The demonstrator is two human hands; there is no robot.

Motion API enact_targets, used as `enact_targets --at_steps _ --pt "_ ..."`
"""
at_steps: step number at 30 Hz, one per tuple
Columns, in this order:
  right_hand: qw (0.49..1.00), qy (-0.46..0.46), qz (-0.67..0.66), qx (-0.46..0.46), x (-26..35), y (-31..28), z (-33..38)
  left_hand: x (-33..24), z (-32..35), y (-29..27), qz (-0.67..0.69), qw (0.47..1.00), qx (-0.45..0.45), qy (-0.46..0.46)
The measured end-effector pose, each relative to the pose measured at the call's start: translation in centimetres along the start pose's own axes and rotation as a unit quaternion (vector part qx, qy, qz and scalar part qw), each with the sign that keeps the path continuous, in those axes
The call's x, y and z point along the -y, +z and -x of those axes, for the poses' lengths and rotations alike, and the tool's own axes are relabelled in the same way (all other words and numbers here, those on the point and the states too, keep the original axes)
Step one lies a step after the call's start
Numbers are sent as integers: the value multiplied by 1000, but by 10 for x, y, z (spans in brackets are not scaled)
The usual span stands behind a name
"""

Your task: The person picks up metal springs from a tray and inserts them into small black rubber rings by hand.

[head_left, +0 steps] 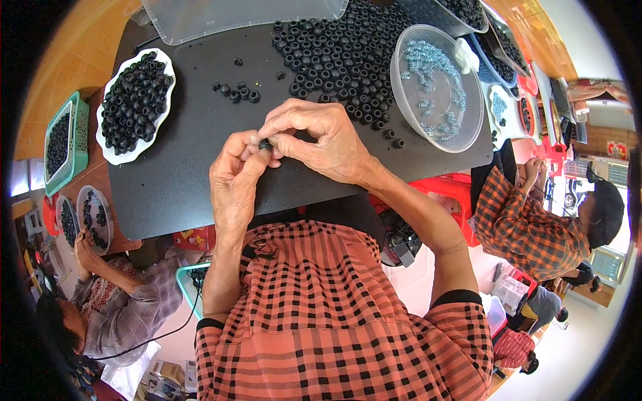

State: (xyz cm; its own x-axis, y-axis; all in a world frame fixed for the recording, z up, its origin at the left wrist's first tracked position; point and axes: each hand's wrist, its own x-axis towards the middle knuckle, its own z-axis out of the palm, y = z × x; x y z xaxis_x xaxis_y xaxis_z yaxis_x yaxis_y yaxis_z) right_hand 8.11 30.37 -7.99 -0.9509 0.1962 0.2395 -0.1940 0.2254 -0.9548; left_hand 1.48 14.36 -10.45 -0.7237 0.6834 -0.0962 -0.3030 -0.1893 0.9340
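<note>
Above the near half of the dark table [174, 194], my two hands meet fingertip to fingertip. My left hand [234, 170] pinches a small black round part [265, 144] between thumb and fingers. From the right, my right hand [324, 137] closes its thumb and forefinger on that same part. Fingers cover most of it. Just beyond my hands lie a few loose black parts [237, 92], round with a hole in the top. A large heap of the same black parts [334, 50] spreads over the far side.
A white scalloped plate [170, 80] of black parts stands at the left. At the right, a clear round tub [471, 130] holds small bluish springs [428, 63]. A clear bin [247, 17] stands at the back. Other people work at the left [127, 307] and right [535, 227].
</note>
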Motion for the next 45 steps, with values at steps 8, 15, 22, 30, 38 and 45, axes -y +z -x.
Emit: enact_targets --at_steps 8,15,22,30,38,45 --pt "999 -26 23 10 2 1 -3 0 0 1 -16 1000 -10 -1" --pt "1000 -1 -11 -10 -14 6 2 4 -3 -1 40 999 -11 -6" --pt "992 -100 77 11 -10 3 0 -6 -4 -1 98 994 -12 -43" --pt "978 -149 131 -57 -17 16 2 -4 -8 -13 144 983 40 -103" --pt "971 -147 151 -109 -17 24 2 -11 -8 -2 148 985 19 -85" --pt "975 -144 139 -93 -14 19 1 -9 -8 -7 50 997 -15 -63"
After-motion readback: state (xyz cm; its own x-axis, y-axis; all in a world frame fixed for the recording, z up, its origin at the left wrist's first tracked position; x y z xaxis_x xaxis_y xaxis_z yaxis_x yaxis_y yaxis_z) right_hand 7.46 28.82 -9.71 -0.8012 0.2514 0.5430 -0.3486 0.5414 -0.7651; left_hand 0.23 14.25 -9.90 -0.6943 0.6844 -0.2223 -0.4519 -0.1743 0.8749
